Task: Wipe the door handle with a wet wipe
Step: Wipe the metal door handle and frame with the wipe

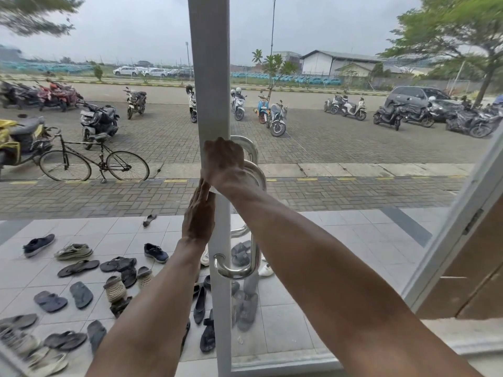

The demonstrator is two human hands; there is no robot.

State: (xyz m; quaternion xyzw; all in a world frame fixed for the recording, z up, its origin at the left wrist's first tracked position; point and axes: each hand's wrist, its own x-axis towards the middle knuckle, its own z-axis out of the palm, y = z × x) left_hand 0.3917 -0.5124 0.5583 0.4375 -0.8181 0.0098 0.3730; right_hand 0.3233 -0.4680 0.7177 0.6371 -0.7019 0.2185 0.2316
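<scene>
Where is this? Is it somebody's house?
Probably the entrance of a shared building, not a house. Through the glass door you see many shoes left on the porch and a paved lot full of parked motorbikes.

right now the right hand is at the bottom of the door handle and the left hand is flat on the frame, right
Not quite: the head view shows the right hand at the top of the door handle, not the bottom. The left hand is flat on the frame, as you say.

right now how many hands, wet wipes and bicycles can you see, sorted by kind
hands: 2 (left hand, right hand)
wet wipe: 1
bicycle: 1
total: 4
</scene>
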